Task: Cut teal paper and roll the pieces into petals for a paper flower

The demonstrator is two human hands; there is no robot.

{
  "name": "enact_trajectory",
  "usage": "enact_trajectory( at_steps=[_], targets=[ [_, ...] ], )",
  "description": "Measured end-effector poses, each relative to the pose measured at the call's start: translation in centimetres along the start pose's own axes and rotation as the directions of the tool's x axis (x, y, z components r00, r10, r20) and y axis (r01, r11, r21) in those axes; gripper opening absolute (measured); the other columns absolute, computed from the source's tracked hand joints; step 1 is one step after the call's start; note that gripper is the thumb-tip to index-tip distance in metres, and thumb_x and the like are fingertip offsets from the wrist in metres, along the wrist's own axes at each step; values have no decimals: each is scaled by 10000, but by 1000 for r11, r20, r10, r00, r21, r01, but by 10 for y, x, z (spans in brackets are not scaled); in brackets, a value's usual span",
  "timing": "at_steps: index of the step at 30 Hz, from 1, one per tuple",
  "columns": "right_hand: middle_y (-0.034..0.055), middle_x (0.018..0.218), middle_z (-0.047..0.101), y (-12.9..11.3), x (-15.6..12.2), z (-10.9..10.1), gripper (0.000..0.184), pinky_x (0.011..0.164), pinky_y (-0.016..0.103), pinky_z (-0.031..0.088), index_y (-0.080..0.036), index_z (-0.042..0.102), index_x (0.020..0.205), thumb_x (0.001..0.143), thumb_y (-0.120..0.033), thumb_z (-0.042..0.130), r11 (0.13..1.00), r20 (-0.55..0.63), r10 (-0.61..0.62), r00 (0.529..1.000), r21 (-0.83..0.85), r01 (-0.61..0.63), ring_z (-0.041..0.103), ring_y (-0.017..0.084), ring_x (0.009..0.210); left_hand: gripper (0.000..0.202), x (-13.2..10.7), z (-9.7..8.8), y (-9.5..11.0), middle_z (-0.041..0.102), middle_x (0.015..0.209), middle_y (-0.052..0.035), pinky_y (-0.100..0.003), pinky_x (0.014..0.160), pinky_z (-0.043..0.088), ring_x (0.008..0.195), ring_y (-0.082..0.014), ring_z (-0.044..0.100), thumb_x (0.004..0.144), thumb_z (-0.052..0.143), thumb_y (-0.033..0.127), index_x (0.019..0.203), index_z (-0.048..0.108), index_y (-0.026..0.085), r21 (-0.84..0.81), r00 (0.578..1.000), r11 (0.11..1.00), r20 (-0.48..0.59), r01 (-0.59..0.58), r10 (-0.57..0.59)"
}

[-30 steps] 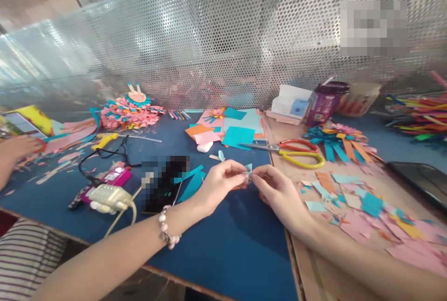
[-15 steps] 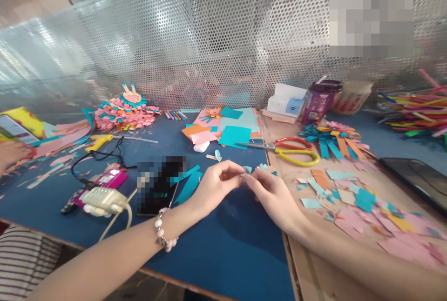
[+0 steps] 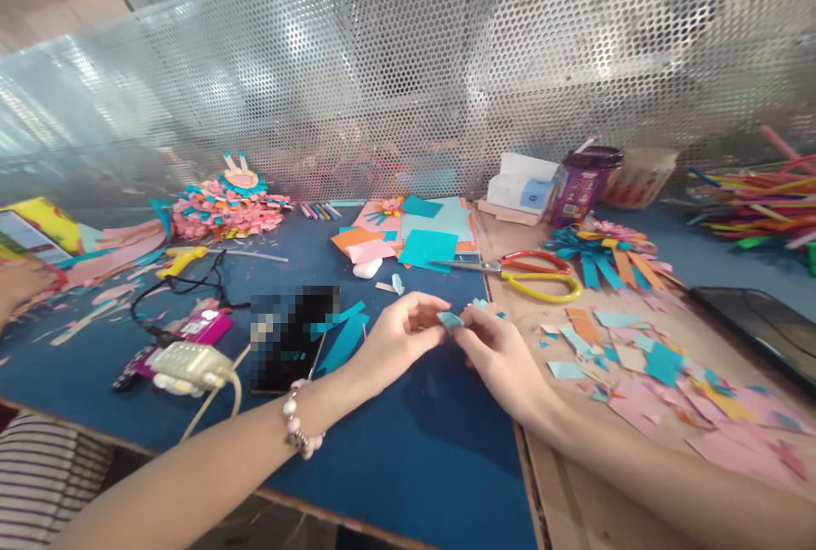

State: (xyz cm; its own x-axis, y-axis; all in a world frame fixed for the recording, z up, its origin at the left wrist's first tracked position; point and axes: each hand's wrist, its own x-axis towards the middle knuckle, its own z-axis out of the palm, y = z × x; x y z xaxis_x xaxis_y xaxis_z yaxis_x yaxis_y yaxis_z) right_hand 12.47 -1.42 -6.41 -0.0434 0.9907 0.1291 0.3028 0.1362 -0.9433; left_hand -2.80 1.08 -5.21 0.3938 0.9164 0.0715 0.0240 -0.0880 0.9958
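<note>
My left hand and my right hand meet over the blue table, both pinching one small light-blue paper piece between their fingertips. The left wrist wears a pink bead bracelet. A dark phone and teal paper strips lie just left of my left hand. Red-and-yellow scissors rest beyond my right hand. Scattered pink, teal and orange paper scraps cover the brown board to the right.
A perforated metal screen closes off the back. Coloured paper sheets, a pink paper flower pile, a glue gun, a white plug, a purple jar, a paper flower and a second phone lie around. Another person's hand is far left.
The view shifted slightly. My hands stayed together on the paper piece; the fingers turned it and pressed it flatter, and both hands sank a little toward the table.
</note>
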Motion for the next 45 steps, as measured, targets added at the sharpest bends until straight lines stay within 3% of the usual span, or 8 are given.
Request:
enact_trajectory(
  at_steps=[4,11,21,30,34,39,45],
  targets=[
    [-34,601,470,0,0,-1,186,527,258,375,-211,490,646,812,-291,473,1000,16,-3,1000,-14,4,471,137,581,197,0,1,3,650,947,-67,-325,815,496,883,-175,615,778,608,232,962,612,164,-29,1000,999,10,26,-26],
    [-23,679,525,-2,-1,-1,155,560,267,387,-218,475,714,836,-312,474,1000,-5,-23,1000,-5,23,489,141,620,199,1,0,0,645,937,-63,-305,798,495,852,-158,615,741,632,172,938,607,154,-83,997,994,-36,65,-68],
    [5,753,548,1,0,4,138,640,301,421,-222,457,808,875,-344,455,995,-64,-97,993,-21,95,533,166,703,413,0,1,-4,628,899,-62,-391,843,509,843,-179,637,748,636,145,1132,484,151,-222,995,971,-25,90,-98],
    [10,807,502,4,1,2,78,650,302,427,-215,508,833,866,-254,449,982,-58,-172,983,-86,167,510,163,731,469,-2,2,-1,648,902,-63,-349,854,488,854,-167,633,726,681,168,1150,481,152,-167,996,983,-50,71,-80],
    [12,847,483,8,0,2,79,621,287,427,-218,524,847,847,-198,447,975,-108,-211,972,-90,202,501,159,745,424,-1,2,-1,661,979,-86,-321,868,468,922,-177,619,717,697,180,1112,546,153,-118,995,988,15,95,-94],
    [16,856,487,8,0,1,86,624,285,428,-213,526,856,844,-184,446,971,-132,-230,964,-91,219,501,158,750,289,0,2,3,663,1022,-104,-369,897,470,931,-196,627,818,581,231,1089,601,134,-183,990,980,126,79,-57],
    [21,835,516,6,0,1,96,661,301,423,-206,534,871,868,-201,438,962,-110,-251,962,-138,235,514,170,772,292,2,0,4,668,965,-75,-311,782,509,899,-193,616,818,587,353,1031,653,164,-20,997,999,51,51,-49]
  ],
)
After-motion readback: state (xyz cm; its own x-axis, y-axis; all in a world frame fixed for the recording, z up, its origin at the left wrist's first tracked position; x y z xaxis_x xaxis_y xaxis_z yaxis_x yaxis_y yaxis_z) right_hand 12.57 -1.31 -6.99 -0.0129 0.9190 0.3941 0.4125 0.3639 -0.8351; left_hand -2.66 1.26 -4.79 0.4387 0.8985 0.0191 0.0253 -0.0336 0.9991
